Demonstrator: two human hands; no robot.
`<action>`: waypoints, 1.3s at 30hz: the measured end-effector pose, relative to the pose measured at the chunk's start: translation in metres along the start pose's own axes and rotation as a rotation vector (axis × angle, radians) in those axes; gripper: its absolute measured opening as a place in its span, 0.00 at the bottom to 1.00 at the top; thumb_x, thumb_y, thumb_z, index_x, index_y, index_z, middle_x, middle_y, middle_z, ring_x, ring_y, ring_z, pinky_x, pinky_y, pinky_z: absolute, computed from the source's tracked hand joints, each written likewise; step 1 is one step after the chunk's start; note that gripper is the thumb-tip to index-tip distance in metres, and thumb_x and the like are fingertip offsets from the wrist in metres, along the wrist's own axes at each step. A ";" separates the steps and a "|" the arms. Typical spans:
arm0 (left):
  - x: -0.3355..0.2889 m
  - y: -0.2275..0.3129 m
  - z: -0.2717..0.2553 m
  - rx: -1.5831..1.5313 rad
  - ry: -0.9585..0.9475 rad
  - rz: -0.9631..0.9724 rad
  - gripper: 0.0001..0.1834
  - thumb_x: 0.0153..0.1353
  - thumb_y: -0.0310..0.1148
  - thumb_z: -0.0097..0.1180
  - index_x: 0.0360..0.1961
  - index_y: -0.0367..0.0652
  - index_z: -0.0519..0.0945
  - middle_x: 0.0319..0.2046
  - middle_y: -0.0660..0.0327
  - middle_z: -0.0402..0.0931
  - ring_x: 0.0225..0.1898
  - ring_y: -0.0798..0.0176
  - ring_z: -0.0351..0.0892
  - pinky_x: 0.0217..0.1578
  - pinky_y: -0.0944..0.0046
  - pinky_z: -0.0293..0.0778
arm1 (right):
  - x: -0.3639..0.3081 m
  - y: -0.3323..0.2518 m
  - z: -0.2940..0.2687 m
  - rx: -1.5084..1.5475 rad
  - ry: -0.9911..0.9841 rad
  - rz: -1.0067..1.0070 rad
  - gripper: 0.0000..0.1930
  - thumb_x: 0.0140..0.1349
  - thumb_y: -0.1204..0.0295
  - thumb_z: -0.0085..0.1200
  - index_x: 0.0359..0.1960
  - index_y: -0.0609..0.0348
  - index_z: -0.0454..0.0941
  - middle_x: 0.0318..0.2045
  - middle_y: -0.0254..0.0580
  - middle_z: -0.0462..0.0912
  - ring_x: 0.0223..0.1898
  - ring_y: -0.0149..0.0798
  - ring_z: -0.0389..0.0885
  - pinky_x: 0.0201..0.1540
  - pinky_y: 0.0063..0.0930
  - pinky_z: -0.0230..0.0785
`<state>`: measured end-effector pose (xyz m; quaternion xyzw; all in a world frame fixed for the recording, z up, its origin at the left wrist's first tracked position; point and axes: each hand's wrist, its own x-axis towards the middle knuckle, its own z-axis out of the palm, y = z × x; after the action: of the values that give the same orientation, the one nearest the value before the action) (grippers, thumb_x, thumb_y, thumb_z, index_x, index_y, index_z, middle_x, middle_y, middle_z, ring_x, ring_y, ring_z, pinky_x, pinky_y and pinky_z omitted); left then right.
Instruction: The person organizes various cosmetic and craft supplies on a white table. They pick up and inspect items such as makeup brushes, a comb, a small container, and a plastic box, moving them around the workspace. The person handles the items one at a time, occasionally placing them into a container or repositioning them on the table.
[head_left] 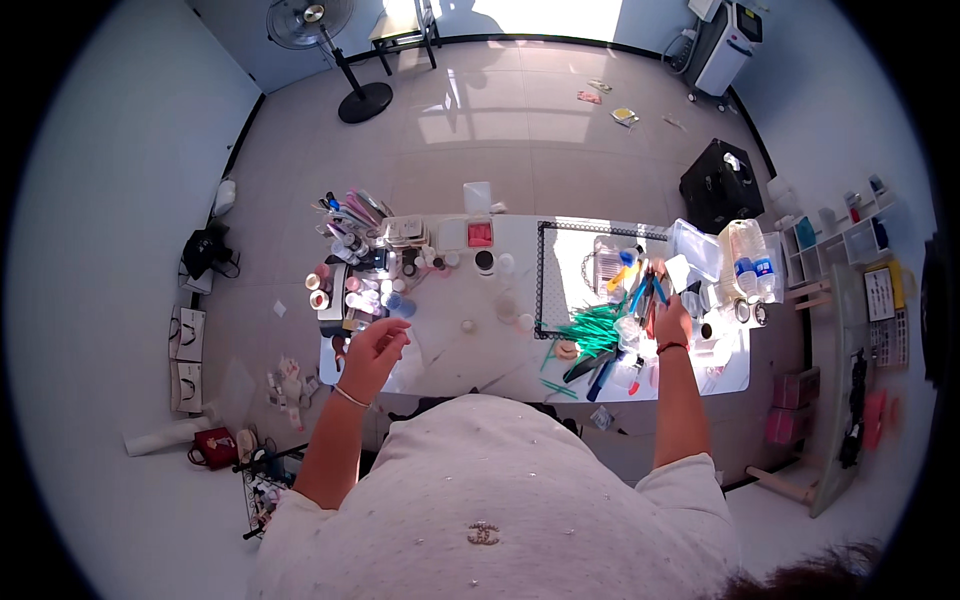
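Much of the scene is small and bent by the wide lens, so the fine items on the white table (pixel 450 340) are hard to tell apart, and the person's pale top hides the table's near edge.

At the far left, two flat paper bags (pixel 186 355) lean by the wall, with a small red bag (pixel 213 447) lower down on the floor. On the table's left end stands a crowded cluster of little jars and bottles (pixel 350 285), pink and white, their labels too small to make out.

The left hand (pixel 375 345) hovers over that end of the table with the fingers curled loosely inward; whether anything sits between them cannot be told.

Mid-table a small box with a red top (pixel 480 234) stands near the far edge, and a dark-rimmed mat (pixel 560 275) lies to its right. A heap of green sticks (pixel 592 330) rests on the mat's near corner.

The right hand (pixel 670 320) is closed around a bunch of slim tools (pixel 645 290), blue and dark, which fan upward from the fist just above the green heap. Further right stand clear plastic bottles with blue labels (pixel 752 268), then a white shelf (pixel 840 235) and pink boxes (pixel 795 388) on the floor.
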<state>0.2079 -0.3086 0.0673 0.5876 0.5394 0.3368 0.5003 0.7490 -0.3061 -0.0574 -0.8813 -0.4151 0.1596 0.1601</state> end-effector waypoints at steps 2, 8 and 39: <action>0.012 0.006 0.011 -0.059 -0.066 0.023 0.11 0.64 0.27 0.54 0.47 0.39 0.79 0.33 0.65 0.79 0.31 0.76 0.75 0.32 0.75 0.73 | -0.012 0.024 0.008 0.101 0.164 -0.171 0.11 0.63 0.65 0.51 0.41 0.59 0.73 0.31 0.54 0.82 0.34 0.56 0.82 0.35 0.44 0.72; 0.039 0.036 0.050 -0.214 -0.355 -0.070 0.16 0.67 0.32 0.53 0.54 0.39 0.74 0.43 0.62 0.78 0.39 0.73 0.76 0.37 0.72 0.73 | -0.116 -0.069 -0.032 0.586 0.026 -0.330 0.09 0.66 0.70 0.51 0.43 0.61 0.71 0.22 0.46 0.79 0.23 0.44 0.78 0.27 0.35 0.67; -0.010 -0.015 -0.043 -0.875 -0.145 -0.663 0.04 0.66 0.34 0.47 0.35 0.49 0.68 0.21 0.71 0.62 0.18 0.74 0.59 0.20 0.70 0.57 | -0.004 0.017 0.059 -0.082 -0.036 0.105 0.17 0.52 0.60 0.60 0.39 0.58 0.80 0.38 0.53 0.83 0.44 0.55 0.81 0.47 0.44 0.73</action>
<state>0.1614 -0.3101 0.0662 0.1450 0.4695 0.3127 0.8129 0.7335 -0.3107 -0.1164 -0.9046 -0.3773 0.1667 0.1078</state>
